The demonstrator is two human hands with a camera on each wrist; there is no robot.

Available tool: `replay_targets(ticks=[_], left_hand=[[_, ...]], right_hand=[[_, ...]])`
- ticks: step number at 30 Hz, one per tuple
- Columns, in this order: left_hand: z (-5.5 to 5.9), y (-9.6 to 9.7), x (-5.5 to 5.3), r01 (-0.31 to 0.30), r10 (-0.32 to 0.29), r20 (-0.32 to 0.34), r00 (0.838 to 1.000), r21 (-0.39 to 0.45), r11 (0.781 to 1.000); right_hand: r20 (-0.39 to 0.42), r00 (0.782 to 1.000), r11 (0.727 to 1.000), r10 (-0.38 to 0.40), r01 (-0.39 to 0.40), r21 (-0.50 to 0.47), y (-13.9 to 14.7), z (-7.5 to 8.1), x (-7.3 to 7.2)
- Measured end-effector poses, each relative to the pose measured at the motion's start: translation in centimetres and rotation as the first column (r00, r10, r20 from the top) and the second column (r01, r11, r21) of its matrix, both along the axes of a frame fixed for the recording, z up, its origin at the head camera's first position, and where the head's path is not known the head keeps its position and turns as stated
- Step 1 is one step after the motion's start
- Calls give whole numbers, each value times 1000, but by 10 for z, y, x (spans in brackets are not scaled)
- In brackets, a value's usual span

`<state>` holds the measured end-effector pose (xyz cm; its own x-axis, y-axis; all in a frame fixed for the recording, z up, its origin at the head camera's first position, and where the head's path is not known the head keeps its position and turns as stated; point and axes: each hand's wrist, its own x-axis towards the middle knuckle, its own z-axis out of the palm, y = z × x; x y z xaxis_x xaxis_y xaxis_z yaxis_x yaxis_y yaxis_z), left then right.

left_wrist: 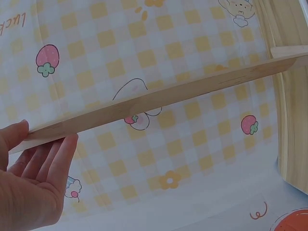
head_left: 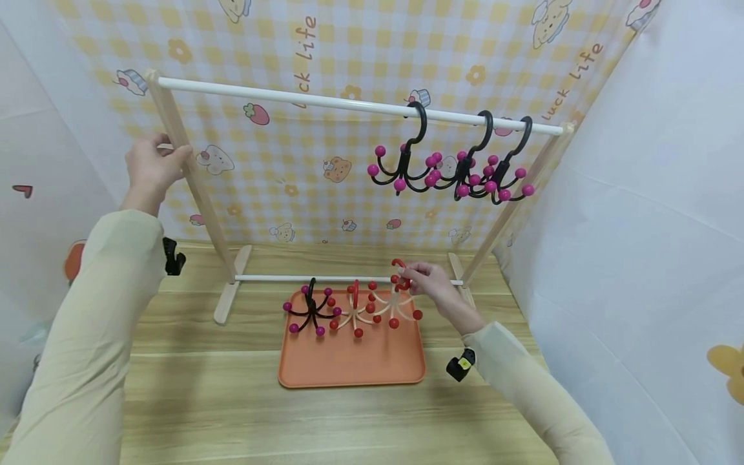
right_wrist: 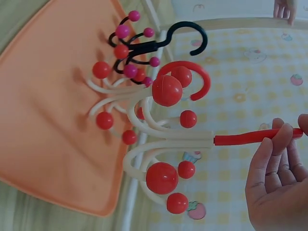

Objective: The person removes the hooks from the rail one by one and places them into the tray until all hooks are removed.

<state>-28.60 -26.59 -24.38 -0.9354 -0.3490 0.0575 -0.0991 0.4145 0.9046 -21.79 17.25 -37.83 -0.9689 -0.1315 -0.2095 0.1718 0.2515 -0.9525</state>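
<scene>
Yellow-checked backdrop (head_left: 314,219), hands (head_left: 152,168) on rack post (head_left: 202,200) and red-hooked hanger (right_wrist: 192,136)

By the far right corner of the tray (head_left: 351,365), the right hand (head_left: 430,283) hides part of a red hook (head_left: 398,262).
</scene>
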Motion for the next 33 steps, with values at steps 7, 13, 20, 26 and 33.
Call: replay_targets(ticks=[7,13,20,26,33], left_hand=[[0,0,0,0,0,0,1000,4,1000],[1,0,1,0,0,10,1000,13,1000],[2,1,2,-4,4,12,1000,9,1000],[2,1,2,-6,6,4,1000,-5,1000],[1,-1,1,-1,1,9,1000,6,1000]], right_hand=[[21,1000,1000,14,-14,-21,7,-24,1],[7,1000,1000,10,-10,-10,11,-47,-2],[-97,994,998,60,-62,-24,34,-120,-30],[-99,994,998,55,-55,-1,25,-93,-10],[-67,998,999,14,-12,35,16,-68,3]])
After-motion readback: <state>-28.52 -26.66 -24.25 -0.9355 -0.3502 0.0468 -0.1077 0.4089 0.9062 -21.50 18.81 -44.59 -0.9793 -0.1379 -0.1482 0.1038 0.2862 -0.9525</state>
